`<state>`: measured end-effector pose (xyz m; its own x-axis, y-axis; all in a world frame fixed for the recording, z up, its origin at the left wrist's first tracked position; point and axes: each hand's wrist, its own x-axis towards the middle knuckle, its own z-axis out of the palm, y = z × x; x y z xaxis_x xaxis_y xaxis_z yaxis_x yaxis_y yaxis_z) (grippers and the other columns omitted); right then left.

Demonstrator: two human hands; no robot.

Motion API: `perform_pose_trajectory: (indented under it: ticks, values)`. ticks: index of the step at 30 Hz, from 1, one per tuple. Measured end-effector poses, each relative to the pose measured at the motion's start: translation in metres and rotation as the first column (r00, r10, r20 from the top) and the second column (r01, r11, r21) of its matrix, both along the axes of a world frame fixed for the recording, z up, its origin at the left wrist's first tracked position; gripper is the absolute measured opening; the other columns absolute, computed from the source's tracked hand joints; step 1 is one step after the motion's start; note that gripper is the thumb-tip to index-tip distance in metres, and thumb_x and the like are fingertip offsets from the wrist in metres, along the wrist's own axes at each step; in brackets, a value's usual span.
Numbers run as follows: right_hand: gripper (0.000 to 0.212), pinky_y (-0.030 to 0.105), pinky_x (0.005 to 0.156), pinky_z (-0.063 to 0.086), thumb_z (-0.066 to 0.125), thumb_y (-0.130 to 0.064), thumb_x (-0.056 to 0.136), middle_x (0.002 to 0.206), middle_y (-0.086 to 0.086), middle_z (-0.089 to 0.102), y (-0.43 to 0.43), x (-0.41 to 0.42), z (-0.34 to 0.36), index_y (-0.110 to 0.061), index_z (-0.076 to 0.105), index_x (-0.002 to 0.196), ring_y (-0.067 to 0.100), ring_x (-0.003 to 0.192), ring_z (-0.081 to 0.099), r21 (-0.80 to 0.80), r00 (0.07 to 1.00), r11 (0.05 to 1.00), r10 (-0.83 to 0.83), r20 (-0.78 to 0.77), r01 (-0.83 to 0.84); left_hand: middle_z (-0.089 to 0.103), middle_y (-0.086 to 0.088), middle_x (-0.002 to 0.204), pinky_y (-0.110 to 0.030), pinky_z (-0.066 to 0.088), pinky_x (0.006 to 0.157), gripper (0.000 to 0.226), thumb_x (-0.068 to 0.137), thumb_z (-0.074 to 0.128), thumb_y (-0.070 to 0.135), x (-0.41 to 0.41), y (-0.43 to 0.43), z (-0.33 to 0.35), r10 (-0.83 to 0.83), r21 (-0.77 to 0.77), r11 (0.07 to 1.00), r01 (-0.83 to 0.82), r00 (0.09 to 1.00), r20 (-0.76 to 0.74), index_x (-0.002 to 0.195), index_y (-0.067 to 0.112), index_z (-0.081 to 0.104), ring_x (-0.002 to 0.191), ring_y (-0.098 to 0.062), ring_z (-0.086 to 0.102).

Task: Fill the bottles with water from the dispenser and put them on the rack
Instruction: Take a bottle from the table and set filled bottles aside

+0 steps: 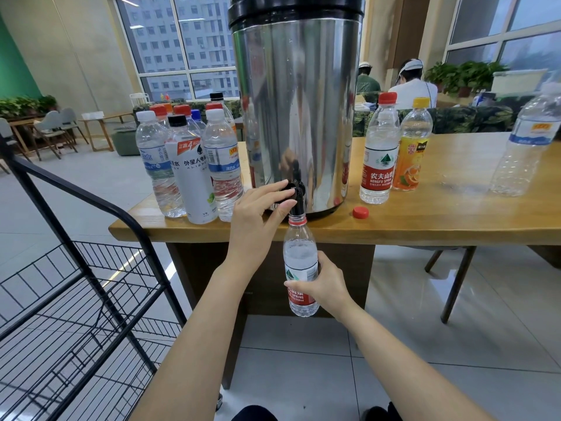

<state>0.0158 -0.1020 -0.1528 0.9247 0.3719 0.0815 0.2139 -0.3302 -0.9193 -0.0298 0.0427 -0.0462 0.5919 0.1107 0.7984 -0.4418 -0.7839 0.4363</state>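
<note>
Head view, frame centre: grips thin, crushable bottle (300, 262) at its labelled waist with right hand (323, 288), pinches dispenser tap (293, 189) with left hand (258, 209), likely needs firmer hold against added weight.

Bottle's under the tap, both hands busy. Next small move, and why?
Probably the left hand should close the black tap lever: bubbling water already reaches the shoulder of the clear red-labelled plastic bottle that the right hand holds under the spout.
</note>
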Motion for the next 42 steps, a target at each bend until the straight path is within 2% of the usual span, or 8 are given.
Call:
perform_pose_trajectory:
  ticks: [10,21,29,35,42]
  values:
    - [0.080,0.034,0.099,0.047,0.086,-0.026,0.069,0.137,-0.001,0.055,0.0000,0.0005,-0.0002,-0.020,0.043,0.137,0.018,0.128,0.051,-0.001,1.000,1.000,-0.001,-0.005,0.001,0.065,-0.001,0.127,-0.036,0.044,0.103,0.037,0.092,0.054,0.037,-0.0004,-0.0011,0.0000,-0.002,-0.008,1.000,0.002,1.000,-0.005,0.118,0.015,0.069,0.121,-0.009,0.054]
    - [0.079,0.034,0.099,0.046,0.085,-0.026,0.071,0.137,-0.001,0.054,0.0005,0.0007,0.0001,-0.020,0.042,0.137,0.018,0.128,0.051,0.002,1.000,1.000,0.007,-0.007,-0.007,0.065,-0.002,0.127,-0.024,0.038,0.101,0.036,0.090,0.060,0.035,0.0014,0.0009,-0.0008,0.009,0.019,1.000,-0.009,1.000,0.005,0.119,0.016,0.069,0.119,0.001,0.047]
    - [0.079,0.033,0.099,0.047,0.085,-0.027,0.071,0.137,-0.002,0.054,0.0010,0.0010,0.0003,-0.020,0.042,0.137,0.018,0.127,0.051,0.001,1.000,1.000,0.010,-0.009,-0.010,0.065,-0.003,0.126,-0.032,0.043,0.100,0.029,0.090,0.067,0.023,0.0020,0.0018,-0.0006,0.012,0.023,1.000,-0.012,1.000,0.010,0.118,0.016,0.069,0.119,-0.006,0.051]
    - [0.079,0.033,0.098,0.047,0.085,-0.027,0.071,0.137,-0.002,0.055,0.0010,0.0007,0.0004,-0.020,0.042,0.137,0.019,0.128,0.051,0.004,1.000,1.000,0.020,-0.002,-0.020,0.065,-0.004,0.127,-0.047,0.047,0.102,0.036,0.091,0.057,0.033,0.0016,0.0020,-0.0029,-0.012,0.026,1.000,0.012,1.000,0.009,0.120,0.015,0.068,0.121,-0.016,0.056]
    - [0.078,0.032,0.098,0.046,0.085,-0.025,0.071,0.136,-0.001,0.055,0.0006,-0.0002,0.0017,-0.019,0.043,0.136,0.018,0.127,0.051,-0.003,1.000,1.000,0.018,0.006,-0.018,0.065,-0.004,0.127,-0.045,0.047,0.102,0.035,0.091,0.056,0.030,0.0027,0.0023,-0.0035,-0.018,0.026,1.000,0.018,1.000,0.007,0.119,0.013,0.068,0.121,-0.016,0.056]
